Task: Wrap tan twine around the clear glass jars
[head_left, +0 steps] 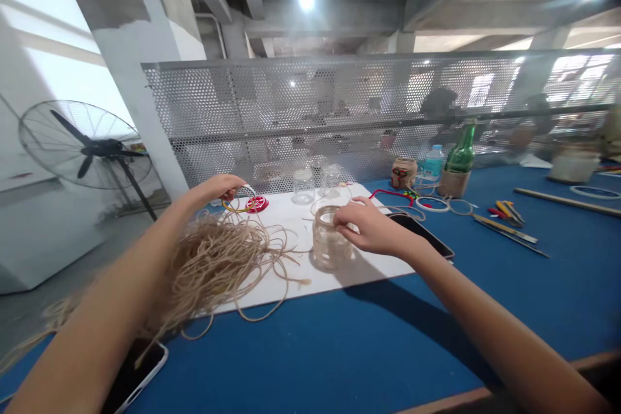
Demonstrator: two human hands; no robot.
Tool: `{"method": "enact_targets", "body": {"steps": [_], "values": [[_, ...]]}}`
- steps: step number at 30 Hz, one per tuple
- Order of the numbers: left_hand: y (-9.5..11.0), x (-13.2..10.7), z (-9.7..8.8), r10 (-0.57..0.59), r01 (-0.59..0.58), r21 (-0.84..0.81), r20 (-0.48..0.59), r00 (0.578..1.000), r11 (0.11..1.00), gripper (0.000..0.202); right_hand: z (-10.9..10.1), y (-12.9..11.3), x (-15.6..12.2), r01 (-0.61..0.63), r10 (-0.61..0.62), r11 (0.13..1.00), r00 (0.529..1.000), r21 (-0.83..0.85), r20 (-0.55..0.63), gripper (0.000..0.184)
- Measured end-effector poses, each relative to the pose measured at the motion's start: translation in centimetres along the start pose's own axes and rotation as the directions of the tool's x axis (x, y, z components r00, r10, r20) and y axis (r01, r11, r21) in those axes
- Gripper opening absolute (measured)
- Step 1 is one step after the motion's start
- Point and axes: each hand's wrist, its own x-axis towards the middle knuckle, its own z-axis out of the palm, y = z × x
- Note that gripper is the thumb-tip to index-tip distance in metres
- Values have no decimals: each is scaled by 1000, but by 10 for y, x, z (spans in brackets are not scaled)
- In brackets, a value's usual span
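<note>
My right hand (pixel 363 225) is closed at the mouth of a glass jar (pixel 331 247), fingers bent over its rim. The jar stands upright on a white sheet (pixel 291 279) and has a tan band about its neck. Past a big loose heap of jute twine (pixel 218 255), my left hand (pixel 227 187) has its fingers curled on a thin white and yellow ring (pixel 237 209), whose kind I cannot make out. Beside this ring lies a red spool (pixel 257 204). Strands of twine trail over the sheet towards the jar.
Two clear jars (pixel 303 187) stand behind. To the right are a phone (pixel 422 233), a twine-wrapped jar (pixel 404 173), a green bottle (pixel 460 154), a water bottle (pixel 433 160), scissors and tools (pixel 507 212). Another phone (pixel 138 375) lies front left. A perforated metal screen (pixel 291 103) borders the blue table.
</note>
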Motion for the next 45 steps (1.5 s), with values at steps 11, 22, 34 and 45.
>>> {"method": "enact_targets", "body": {"steps": [11,22,34,45], "values": [[55,-37,9,274,-270,64,-59,960,961,41,2,0,-1,0,0,999,1000,-44,-1,14],[109,-106,31,360,-398,130,240,901,908,37,-7,-5,-4,31,-49,992,989,-124,-140,18],[116,-140,90,376,-377,36,39,926,926,26,16,-67,-1,21,18,968,988,252,-152,18],[114,-162,102,429,-428,66,-12,903,902,18,33,-68,-3,32,4,992,958,120,-288,9]]}}
